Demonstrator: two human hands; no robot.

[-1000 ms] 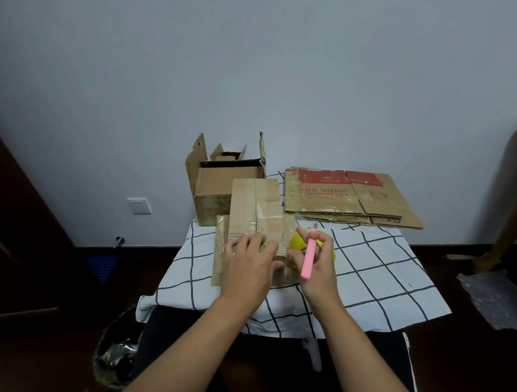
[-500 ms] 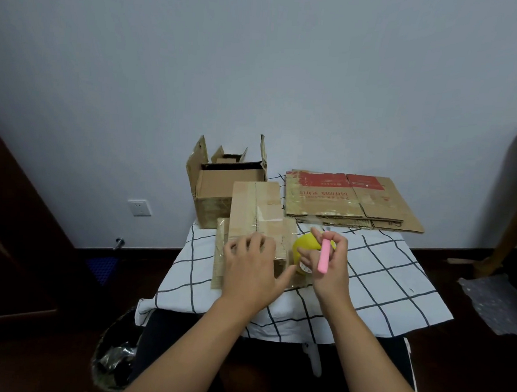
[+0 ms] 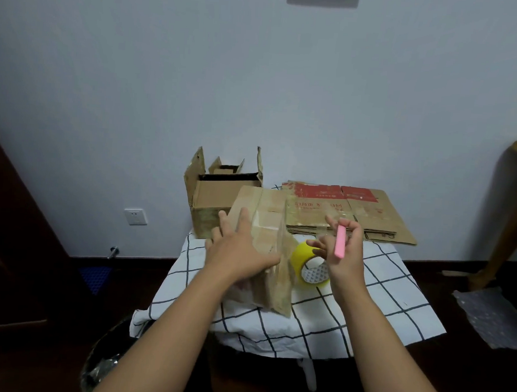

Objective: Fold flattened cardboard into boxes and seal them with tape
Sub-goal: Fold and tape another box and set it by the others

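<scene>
At the back left of the desk (image 3: pixel 395 310), which is covered by a grid-patterned cloth, an open box (image 3: pixel 217 199) stands with its flaps up. In front of it the left hand (image 3: pixel 239 249) lies spread, fingers straight, on the taped face of the cardboard box (image 3: pixel 266 241) being worked, which is tipped up on the cloth near the front centre. It looks light and fairly stiff, but worn and glossy with tape, so a flat palm could slide; pressing near a folded edge or gripping a corner would probably steady it better than the thin panel middle. Just right of it sits a yellow tape roll (image 3: pixel 310 268). The right hand (image 3: pixel 343 255) above the roll holds a pink cutter (image 3: pixel 340 241) in curled fingers. Behind lies flattened cardboard (image 3: pixel 347 213), likely floppy, best lifted by two edges.
</scene>
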